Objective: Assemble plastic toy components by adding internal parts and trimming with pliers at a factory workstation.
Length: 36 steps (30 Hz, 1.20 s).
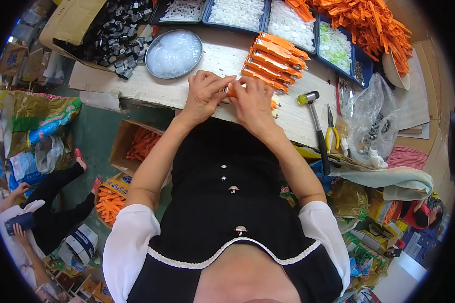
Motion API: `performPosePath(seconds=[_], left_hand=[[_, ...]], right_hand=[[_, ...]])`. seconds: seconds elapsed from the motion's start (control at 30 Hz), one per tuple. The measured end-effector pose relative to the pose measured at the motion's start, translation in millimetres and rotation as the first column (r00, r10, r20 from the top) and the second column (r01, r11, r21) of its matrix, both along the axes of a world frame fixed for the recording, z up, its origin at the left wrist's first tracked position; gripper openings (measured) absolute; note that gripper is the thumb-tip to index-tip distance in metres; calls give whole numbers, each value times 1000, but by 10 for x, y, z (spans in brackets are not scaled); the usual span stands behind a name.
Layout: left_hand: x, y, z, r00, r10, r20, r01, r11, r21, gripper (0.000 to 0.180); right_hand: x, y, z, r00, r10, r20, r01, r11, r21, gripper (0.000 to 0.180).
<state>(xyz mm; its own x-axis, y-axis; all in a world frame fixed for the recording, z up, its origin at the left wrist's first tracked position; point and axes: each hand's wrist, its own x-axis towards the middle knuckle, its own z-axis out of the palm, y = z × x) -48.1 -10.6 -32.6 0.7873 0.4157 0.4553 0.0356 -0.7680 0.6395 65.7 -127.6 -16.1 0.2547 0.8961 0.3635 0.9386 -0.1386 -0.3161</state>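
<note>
Gripping an orange part (231, 92), both hands (230, 96) crowd the table edge (151, 101).

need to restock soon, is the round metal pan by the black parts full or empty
Full, or close to it: the round metal pan is heaped with pale translucent pieces up to its rim, so no bare bottom shows. It sits beside the black parts.

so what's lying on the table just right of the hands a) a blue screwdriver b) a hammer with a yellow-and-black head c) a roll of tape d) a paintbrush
b: a hammer with a yellow-and-black head lies on the table to the right of both hands, beside yellow-handled pliers; the left hand and right hand together hold a small orange part.
</note>
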Motion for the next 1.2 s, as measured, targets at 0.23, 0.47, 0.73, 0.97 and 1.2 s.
performPosePath(seconds=[0.23, 0.47, 0.73, 0.97, 1.2], left_hand=[[21, 60, 220, 962, -123, -245, 217, 887, 407, 46], [32, 27, 318, 870, -140, -472, 338, 867, 366, 40], [223, -10, 472, 813, -210, -543, 478, 774, 416, 58], [212, 18, 440, 823, -223, -523, 474, 778, 413, 51], [254, -23, 440, 828, -236, -509, 487, 754, 442, 51]], right_hand=[[772, -920, 142, 836, -528, 148, 523, 849, 76, 31], [994, -1197, -251, 858, -390, 335, 454, 880, -138, 18], [358, -908, 568, 965, -143, -221, 142, 990, -20, 11], [321, -710, 475, 989, -133, -58, 118, 970, -214, 17], [284, -750, 347, 990, -141, 18, 142, 964, -226, 9]])
